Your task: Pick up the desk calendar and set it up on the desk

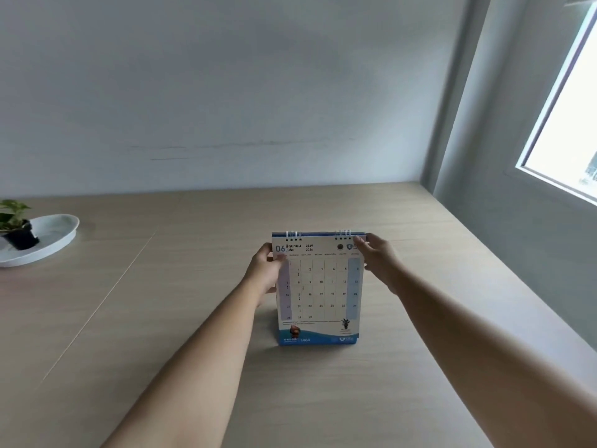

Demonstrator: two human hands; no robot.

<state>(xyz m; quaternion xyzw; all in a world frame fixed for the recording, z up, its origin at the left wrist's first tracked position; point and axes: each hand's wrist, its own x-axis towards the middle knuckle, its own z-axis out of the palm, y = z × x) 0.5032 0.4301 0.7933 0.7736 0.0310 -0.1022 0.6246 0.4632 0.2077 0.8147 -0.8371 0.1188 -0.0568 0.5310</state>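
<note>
Both hands grip desk calendar (319,286), "06 JUNE 2026".

The counter (200,318) looks like pale wood laminate — matt, smooth, with faint grain and thin seams. On it the desk calendar (319,292) shows printed paper pages with a slight sheen, bound at the top by white wire loops (293,234). At about nine o'clock from it, a white plate (55,234) looks glossy — ceramic or plastic, unclear — and bears a black plastic-looking pot (21,237). The wall (226,92) is matt painted plaster.
</note>
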